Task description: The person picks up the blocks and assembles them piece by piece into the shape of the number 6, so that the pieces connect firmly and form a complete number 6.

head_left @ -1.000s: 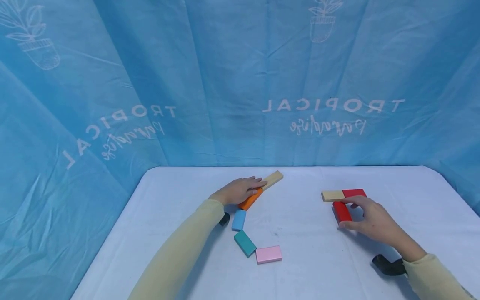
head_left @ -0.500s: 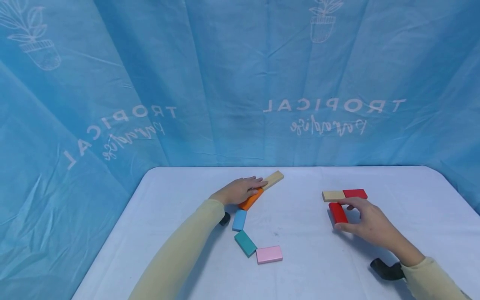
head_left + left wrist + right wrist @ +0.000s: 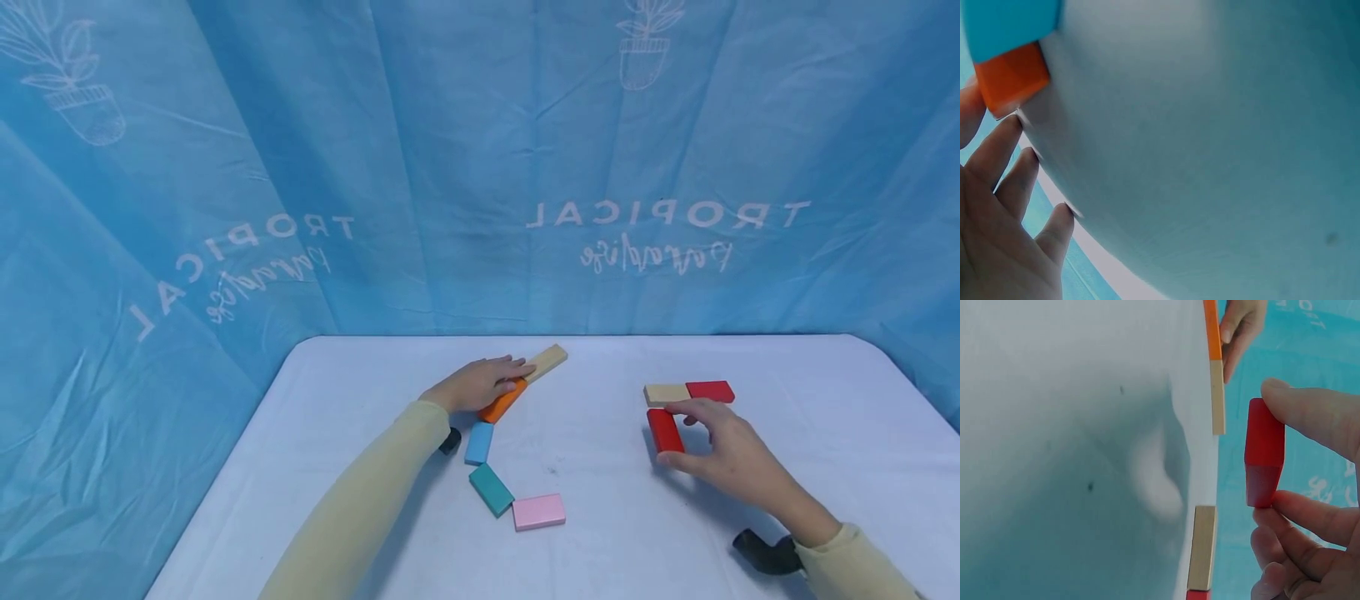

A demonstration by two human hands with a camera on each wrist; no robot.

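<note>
My right hand pinches a red wooden block between thumb and fingers, also plain in the right wrist view, where the held red block appears clear of the table. Just beyond it lie a natural wood block and a second red block, end to end. Over on the left, my left hand rests with extended fingers at an orange block and a natural wood block. Its fingertips touch the orange block's end in the left wrist view.
From the orange block a curved row runs towards me: a blue block, a teal block and a pink block. A white cloth covers the table. Behind it hangs a blue printed curtain.
My right hand has shifted left with the red block, from near the join of the natural wood and red blocks to the wood block's left end. My left hand stays put.
</note>
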